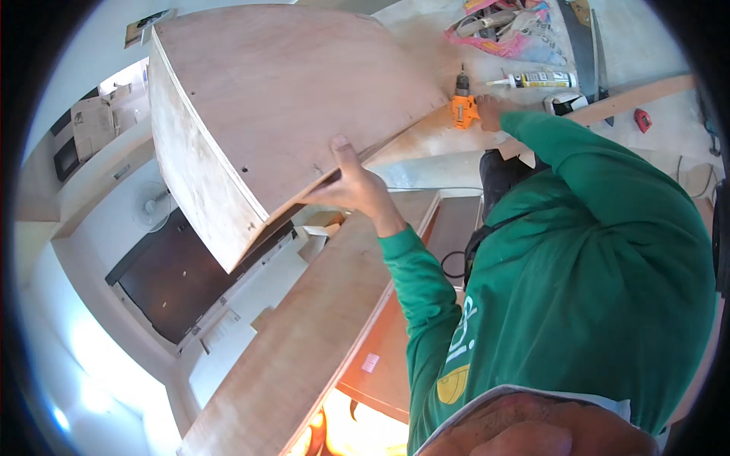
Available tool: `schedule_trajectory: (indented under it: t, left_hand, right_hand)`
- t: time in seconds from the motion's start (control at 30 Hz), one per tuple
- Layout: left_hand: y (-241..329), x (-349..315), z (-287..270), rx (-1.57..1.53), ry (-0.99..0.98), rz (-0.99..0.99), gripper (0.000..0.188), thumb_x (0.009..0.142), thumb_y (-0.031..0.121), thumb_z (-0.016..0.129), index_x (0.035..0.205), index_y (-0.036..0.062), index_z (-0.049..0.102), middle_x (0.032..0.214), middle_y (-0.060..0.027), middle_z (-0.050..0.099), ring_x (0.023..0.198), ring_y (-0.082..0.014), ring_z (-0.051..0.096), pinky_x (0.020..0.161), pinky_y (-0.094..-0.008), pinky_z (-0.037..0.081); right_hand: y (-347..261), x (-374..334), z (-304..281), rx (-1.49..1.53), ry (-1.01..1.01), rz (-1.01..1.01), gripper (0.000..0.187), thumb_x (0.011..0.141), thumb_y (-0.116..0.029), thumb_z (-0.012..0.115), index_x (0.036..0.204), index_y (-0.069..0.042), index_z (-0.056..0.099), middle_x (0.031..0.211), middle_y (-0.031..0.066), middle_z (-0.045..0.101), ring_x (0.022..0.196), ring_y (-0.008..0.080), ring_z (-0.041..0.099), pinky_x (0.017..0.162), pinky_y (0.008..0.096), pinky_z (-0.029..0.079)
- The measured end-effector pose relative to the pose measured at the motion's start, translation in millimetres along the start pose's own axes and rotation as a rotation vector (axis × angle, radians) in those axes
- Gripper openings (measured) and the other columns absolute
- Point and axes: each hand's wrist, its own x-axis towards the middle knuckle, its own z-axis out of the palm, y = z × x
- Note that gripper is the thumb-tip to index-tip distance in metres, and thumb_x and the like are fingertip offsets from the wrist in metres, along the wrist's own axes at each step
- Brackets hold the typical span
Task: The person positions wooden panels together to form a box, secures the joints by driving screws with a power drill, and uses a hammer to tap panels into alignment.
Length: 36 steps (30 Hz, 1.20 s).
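My left hand point(356, 184) grips the near edge of a large plywood box point(289, 91). Its thumb lies over the brown top face, while the other fingers reach under the rim, partly hidden. A few small dark holes dot that face, and the pale side panel point(201, 163) is smudged. At the right, my right hand point(490, 112) is closed at the handle side of an orange cordless drill point(464, 112), whose black chuck points away from me. The handle is mostly covered by the fingers.
Beyond the drill lie a sealant tube point(540, 80) and a plastic bag of tools point(506, 30). A wooden strip point(631, 100) and a red tape measure point(642, 120) are at the right. Below the box runs a long wooden panel point(304, 304); a white fan point(152, 205) stands left.
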Motion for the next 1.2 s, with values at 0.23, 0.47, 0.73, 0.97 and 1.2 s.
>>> schedule_trajectory:
  t: [0.23, 0.47, 0.73, 0.97, 1.2]
  left_hand:
    - [-4, -6, -8, -0.103, 0.0, -0.096, 0.094, 0.081, 0.002, 0.08, 0.152, 0.0031, 0.019, 0.146, -0.0194, 0.04, 0.128, -0.0303, 0.048, 0.113, -0.0458, 0.042]
    - [-24, -2, -32, -0.116, -0.12, -0.013, 0.088, 0.083, 0.005, 0.079, 0.147, 0.0017, 0.019, 0.14, -0.0189, 0.04, 0.129, -0.0301, 0.045, 0.114, -0.0484, 0.038]
    - [-77, -83, -103, 0.135, -0.442, -0.193, 0.033, 0.097, 0.017, 0.064, 0.122, -0.0005, 0.049, 0.107, -0.0128, 0.052, 0.1, -0.0223, 0.051, 0.087, -0.038, 0.044]
    - [-154, -198, 72, -0.068, -1.395, -0.18, 0.03, 0.096, 0.023, 0.066, 0.113, -0.0012, 0.062, 0.092, -0.0108, 0.06, 0.086, -0.0213, 0.057, 0.081, -0.0346, 0.048]
    - [-242, -288, 128, -0.089, -1.93, -0.412, 0.068, 0.091, 0.05, 0.067, 0.136, 0.0019, 0.052, 0.109, -0.0226, 0.069, 0.09, -0.0333, 0.069, 0.077, -0.041, 0.054]
  right_hand:
    - [-29, 7, 11, -0.042, 0.077, 0.192, 0.059, 0.086, -0.015, 0.068, 0.136, 0.002, 0.04, 0.129, 0.0196, 0.057, 0.117, 0.0375, 0.063, 0.092, 0.0498, 0.055]
    - [-39, -18, -17, 0.072, 0.078, 0.034, 0.05, 0.083, -0.009, 0.065, 0.126, 0.004, 0.044, 0.127, 0.0232, 0.059, 0.109, 0.0432, 0.065, 0.088, 0.0517, 0.054]
    - [-25, -171, -92, 0.673, 0.247, 0.05, 0.051, 0.078, -0.021, 0.076, 0.12, 0.0, 0.055, 0.107, 0.0222, 0.067, 0.107, 0.0375, 0.065, 0.092, 0.0459, 0.051]
    - [71, -331, -120, 1.067, 0.55, 0.202, 0.067, 0.081, -0.014, 0.078, 0.14, -0.002, 0.049, 0.121, 0.0113, 0.064, 0.112, 0.0189, 0.059, 0.1, 0.0353, 0.046]
    - [155, -429, -119, 0.707, 0.788, 0.274, 0.059, 0.086, -0.014, 0.071, 0.139, -0.002, 0.049, 0.115, 0.0103, 0.064, 0.105, 0.0186, 0.06, 0.094, 0.0345, 0.048]
